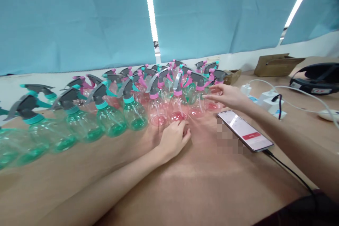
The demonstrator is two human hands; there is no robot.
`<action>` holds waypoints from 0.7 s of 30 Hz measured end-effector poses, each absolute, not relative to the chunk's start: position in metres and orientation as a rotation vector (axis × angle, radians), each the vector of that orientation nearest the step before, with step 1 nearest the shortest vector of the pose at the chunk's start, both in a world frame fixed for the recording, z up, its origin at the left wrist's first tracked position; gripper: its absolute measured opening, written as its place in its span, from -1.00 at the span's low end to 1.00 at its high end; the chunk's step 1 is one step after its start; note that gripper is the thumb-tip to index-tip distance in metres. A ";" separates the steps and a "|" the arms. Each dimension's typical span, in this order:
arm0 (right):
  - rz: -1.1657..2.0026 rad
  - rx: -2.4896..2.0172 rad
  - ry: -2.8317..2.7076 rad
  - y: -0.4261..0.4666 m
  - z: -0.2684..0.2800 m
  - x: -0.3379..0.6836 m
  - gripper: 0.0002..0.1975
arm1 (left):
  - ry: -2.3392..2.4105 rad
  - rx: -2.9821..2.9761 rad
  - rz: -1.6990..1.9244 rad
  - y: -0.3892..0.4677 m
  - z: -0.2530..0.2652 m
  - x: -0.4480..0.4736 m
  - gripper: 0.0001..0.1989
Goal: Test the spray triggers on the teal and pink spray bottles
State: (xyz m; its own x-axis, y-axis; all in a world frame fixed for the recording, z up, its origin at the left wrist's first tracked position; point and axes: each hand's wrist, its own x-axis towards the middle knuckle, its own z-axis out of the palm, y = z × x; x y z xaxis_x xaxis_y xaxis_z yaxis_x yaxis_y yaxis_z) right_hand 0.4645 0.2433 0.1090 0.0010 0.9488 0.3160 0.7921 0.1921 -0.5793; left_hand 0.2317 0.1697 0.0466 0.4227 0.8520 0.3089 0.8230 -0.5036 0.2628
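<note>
My left hand (174, 139) rests on the table just in front of a pink spray bottle (178, 107), its fingers loosely curled with nothing seen in them. I cannot tell whether its fingertips touch the bottle's base. My right hand (225, 95) reaches in from the right with fingers stretched out and apart. It is beside the rightmost pink spray bottle (212, 106), partly covering it; contact is unclear. Another pink spray bottle (198, 102) stands close to its fingertips. All these bottles are upright, with grey trigger heads and pink collars.
Several green spray bottles (111, 120) stand in a row to the left, with more spray bottles packed behind. A phone (245, 130) with a black cable lies below my right forearm. White chargers (270, 100), cardboard (277, 65) and a black device (312, 83) sit at right.
</note>
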 end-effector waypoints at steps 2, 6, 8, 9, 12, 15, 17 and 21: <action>0.261 -1.624 -1.813 0.248 0.106 0.457 -0.39 | 1.592 2.567 0.624 0.179 0.047 0.238 -0.70; 0.305 -1.613 -1.801 0.258 0.103 0.445 -0.30 | 1.668 2.544 0.608 0.186 0.046 0.242 -0.66; 0.319 -1.615 -1.806 0.262 0.101 0.440 -0.34 | 1.677 2.541 0.599 0.186 0.046 0.242 -0.64; 0.314 -1.610 -1.809 0.264 0.100 0.438 -0.38 | 1.679 2.541 0.594 0.186 0.047 0.242 -0.63; 0.295 -1.583 -1.819 0.267 0.097 0.436 -0.42 | 1.680 2.544 0.580 0.186 0.047 0.242 -0.60; 0.294 -1.582 -1.827 0.269 0.094 0.436 -0.38 | 1.671 2.554 0.569 0.186 0.048 0.242 -0.61; 0.295 -1.582 -1.843 0.269 0.093 0.436 -0.34 | 1.659 2.565 0.565 0.187 0.048 0.242 -0.61; 0.244 -1.586 -1.880 0.269 0.090 0.435 -0.31 | 1.636 2.586 0.560 0.187 0.047 0.241 -0.60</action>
State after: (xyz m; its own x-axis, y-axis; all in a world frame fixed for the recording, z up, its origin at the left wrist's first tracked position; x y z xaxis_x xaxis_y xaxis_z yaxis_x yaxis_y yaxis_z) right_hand 0.4347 0.2687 0.0898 -0.0493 0.9319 0.3593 0.8090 0.2482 -0.5328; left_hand 0.2408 0.1874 0.0465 0.3824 0.8797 0.2828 0.8685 -0.4467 0.2150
